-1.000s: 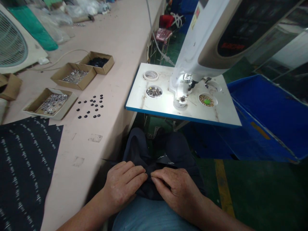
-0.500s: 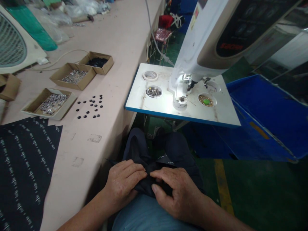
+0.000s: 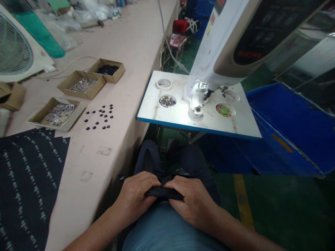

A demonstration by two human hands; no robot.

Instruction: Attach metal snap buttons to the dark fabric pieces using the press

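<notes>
Both hands grip a piece of black fabric (image 3: 164, 192) over my lap, close together. My left hand (image 3: 138, 191) is closed on its left part, thumb underneath. My right hand (image 3: 192, 200) pinches it just to the right, and a fold of the cloth shows between the thumbs and fingers. White lettering is visible on a part of the fabric beyond the right hand. Whether a small part lies within the fold is hidden by the fingers. Ahead stands a white press machine (image 3: 199, 87), its lit work point above a white table plate (image 3: 167, 116) with blue edges.
On the bench (image 3: 104, 181) at left are several black round caps (image 3: 103, 116), a tray of metal parts (image 3: 59, 113), more cardboard boxes (image 3: 81, 85) and black printed fabric sheets (image 3: 28, 188). A fan (image 3: 13, 42) stands behind them. A blue bin (image 3: 295, 122) sits at right.
My right hand has closed its thumb and fingers on the fabric, and both hands have drawn a fold up between them. The view has shifted slightly.
</notes>
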